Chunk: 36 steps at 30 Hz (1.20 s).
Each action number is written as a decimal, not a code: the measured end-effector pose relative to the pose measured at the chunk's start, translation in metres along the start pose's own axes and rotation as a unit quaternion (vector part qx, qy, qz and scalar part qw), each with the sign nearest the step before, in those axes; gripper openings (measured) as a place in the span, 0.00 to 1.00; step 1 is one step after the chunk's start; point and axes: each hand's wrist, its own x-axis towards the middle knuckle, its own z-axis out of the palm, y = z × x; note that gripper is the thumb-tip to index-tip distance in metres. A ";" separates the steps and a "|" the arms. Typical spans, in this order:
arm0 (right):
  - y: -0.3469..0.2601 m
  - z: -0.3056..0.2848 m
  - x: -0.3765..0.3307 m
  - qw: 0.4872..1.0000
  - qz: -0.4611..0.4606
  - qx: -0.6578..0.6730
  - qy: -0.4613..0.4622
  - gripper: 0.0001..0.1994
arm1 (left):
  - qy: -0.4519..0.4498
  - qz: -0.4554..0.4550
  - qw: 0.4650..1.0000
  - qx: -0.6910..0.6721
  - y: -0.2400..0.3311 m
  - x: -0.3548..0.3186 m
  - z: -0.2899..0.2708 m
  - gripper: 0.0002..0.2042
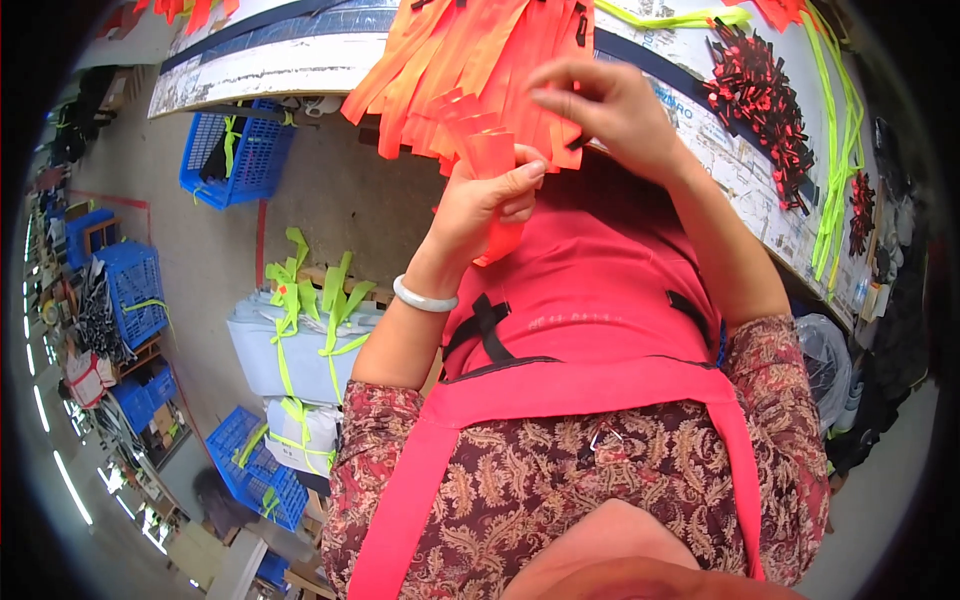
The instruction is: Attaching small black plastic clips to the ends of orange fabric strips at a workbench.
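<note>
A stack of bright orange fabric strips is gripped in my left hand, its thumb pressed over the front. Their upper ends fan out above the fist, and one end hangs below it. To the right, my right hand is raised near the stack, fingers loosely bent and thumb apart, with nothing visible in it. Behind both hands a large layer of orange strips drapes over the table's near edge. Some carry small black pieces at their ends.
A heap of small black-and-red pieces lies on the worn white table, beside long yellow-green strips. Blue plastic crates stand at left. Pale bundles tied with yellow-green strips sit close to my left arm.
</note>
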 end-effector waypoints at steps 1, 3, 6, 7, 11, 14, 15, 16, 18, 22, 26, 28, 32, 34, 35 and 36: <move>0.001 0.008 -0.015 1.000 -0.003 -0.002 -0.022 0.08 | -0.002 -0.017 1.000 -0.002 -0.002 0.000 0.002 0.05; -0.004 0.019 -0.027 0.999 0.041 -0.027 -0.021 0.10 | -0.013 -0.024 1.000 -0.003 -0.006 0.005 0.004 0.06; 0.004 0.017 -0.031 0.997 0.041 -0.051 -0.052 0.12 | -0.018 -0.036 0.999 0.024 -0.010 0.009 0.009 0.06; 0.003 0.015 -0.032 0.996 0.059 -0.031 -0.060 0.11 | -0.026 -0.042 0.998 0.029 -0.011 0.010 0.009 0.06; 0.012 0.014 -0.040 0.995 0.075 0.022 -0.066 0.08 | -0.038 -0.078 0.992 0.089 -0.018 0.014 0.006 0.06; 0.013 0.013 -0.044 0.993 0.074 0.057 -0.072 0.07 | -0.051 -0.081 0.992 0.084 -0.023 0.011 0.008 0.06; 0.012 0.013 -0.044 0.993 0.074 0.058 -0.071 0.07 | -0.051 -0.082 0.992 0.085 -0.022 0.010 0.008 0.06; 0.010 0.014 -0.044 0.995 0.064 0.070 -0.035 0.08 | -0.059 -0.074 0.988 0.122 -0.020 0.010 0.008 0.07; 0.008 0.012 -0.042 0.995 0.053 0.082 0.001 0.08 | -0.068 -0.065 0.983 0.160 -0.018 0.009 0.007 0.07; 0.008 0.007 -0.040 0.991 0.116 0.053 -0.035 0.09 | -0.059 -0.107 0.977 0.177 -0.018 0.005 0.007 0.09; 0.018 0.009 -0.043 0.984 0.119 0.115 -0.060 0.10 | -0.092 -0.117 0.975 0.167 -0.025 0.004 0.002 0.09; 0.013 0.009 -0.043 0.985 0.112 0.118 -0.057 0.10 | -0.099 -0.118 0.970 0.188 -0.025 0.006 0.001 0.09; 0.000 0.006 -0.037 0.995 0.083 0.057 0.018 0.09 | -0.115 -0.120 0.960 0.224 -0.018 0.007 0.003 0.11; 0.004 0.006 -0.037 0.997 0.035 0.009 0.064 0.08 | -0.095 -0.112 0.970 0.192 -0.016 0.006 0.005 0.11; 0.009 0.009 -0.040 0.997 0.036 0.010 0.063 0.08 | -0.074 -0.103 0.979 0.158 -0.016 0.005 0.005 0.12; 0.013 0.012 -0.043 0.995 -0.004 0.015 0.097 0.08 | -0.094 -0.110 0.980 0.136 -0.016 0.005 -0.001 0.17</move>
